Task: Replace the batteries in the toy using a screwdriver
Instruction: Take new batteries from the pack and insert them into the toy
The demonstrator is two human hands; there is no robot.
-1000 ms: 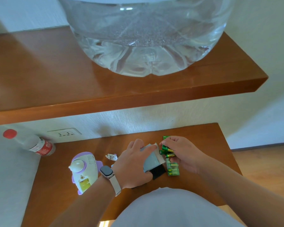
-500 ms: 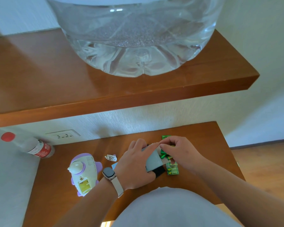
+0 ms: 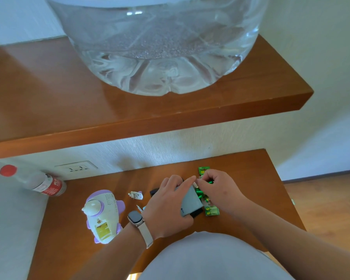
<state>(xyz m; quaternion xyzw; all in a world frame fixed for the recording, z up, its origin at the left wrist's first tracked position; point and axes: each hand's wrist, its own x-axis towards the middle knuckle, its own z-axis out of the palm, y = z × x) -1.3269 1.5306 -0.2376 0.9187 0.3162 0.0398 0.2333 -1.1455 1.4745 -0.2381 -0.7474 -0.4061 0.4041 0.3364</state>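
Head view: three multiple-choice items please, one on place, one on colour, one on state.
1. Where is the toy?
A. On the lower table, left of the left hand.
B. On the upper shelf.
C. In the right hand.

2. What colour is the bottle cap?
A. Blue.
B. Red.
C. Green.

3. What state is the toy's battery bay in?
A. Covered and screwed down.
B. Open, yellow inside showing.
C. Facing the table, hidden.

Key:
1 A, it lies on the wood to the left of that hand.
2 B, the cap at far left is red.
3 B, the yellow cavity faces the camera.
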